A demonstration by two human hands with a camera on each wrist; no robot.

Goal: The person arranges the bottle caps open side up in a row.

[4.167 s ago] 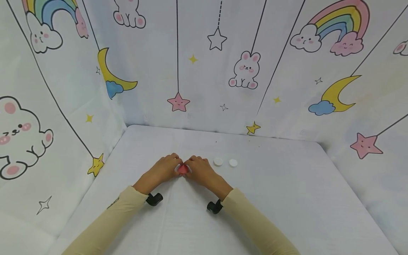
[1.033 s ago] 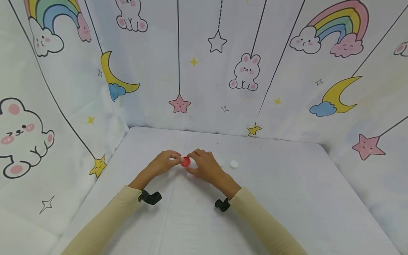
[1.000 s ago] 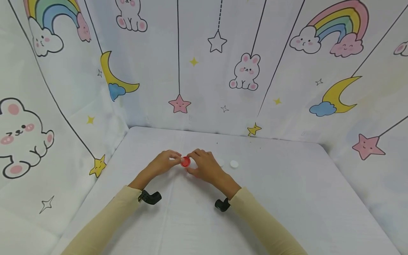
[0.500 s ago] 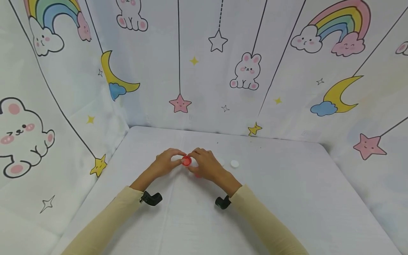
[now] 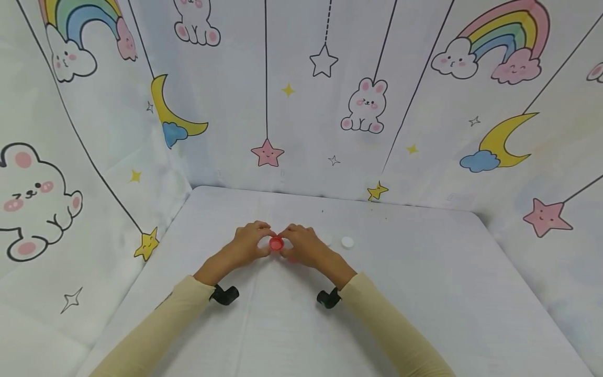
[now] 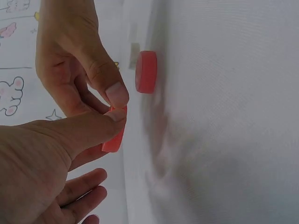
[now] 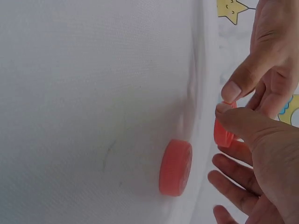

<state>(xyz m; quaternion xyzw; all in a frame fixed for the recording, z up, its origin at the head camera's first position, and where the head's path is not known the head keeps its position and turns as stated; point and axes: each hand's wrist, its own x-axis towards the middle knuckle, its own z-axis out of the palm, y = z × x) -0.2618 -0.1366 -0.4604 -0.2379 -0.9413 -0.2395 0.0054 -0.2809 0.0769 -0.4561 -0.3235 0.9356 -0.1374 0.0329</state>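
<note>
A red ribbed plastic bottle cap (image 5: 276,243) is held just off the table between both hands, its hollow side facing the head camera. My left hand (image 5: 247,244) pinches its left side with thumb and fingers. From the other side, my right hand (image 5: 306,245) pinches the same cap. In the left wrist view both thumbs meet at the edge of this cap (image 6: 113,140). A second red cap (image 7: 175,168) stands on the table below the hands. In the head view this second cap (image 5: 292,259) is partly hidden under my right hand.
Two white caps lie on the table right of my right hand: one white cap (image 5: 347,242) in full view, the other white cap (image 5: 327,240) partly covered by the hand. A white cloth covers the table (image 5: 424,293). Printed fabric walls (image 5: 301,120) stand behind and beside it.
Since a second ago, my left fingers have spread round the held cap's left side, and the cap has dropped slightly toward me. Compared with 4.2 seconds ago, a second red cap shows below my right hand.
</note>
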